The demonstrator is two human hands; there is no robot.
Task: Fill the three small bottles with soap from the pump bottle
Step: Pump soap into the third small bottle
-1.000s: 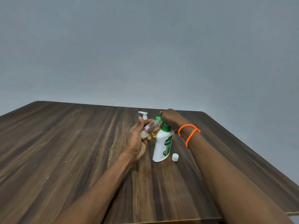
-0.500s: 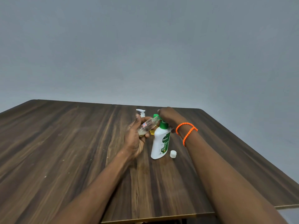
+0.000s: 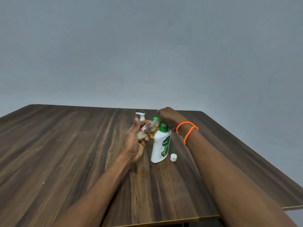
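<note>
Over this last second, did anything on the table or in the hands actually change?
Barely. The left hand holds the tilted clear small bottle with its mouth at the spout of the green-topped pump bottle, and the right hand rests on top of the pump, just as before. The white cap, the yellow bottle and the white-pump bottle stayed put. The apparent shift is mostly head-camera motion.
</note>
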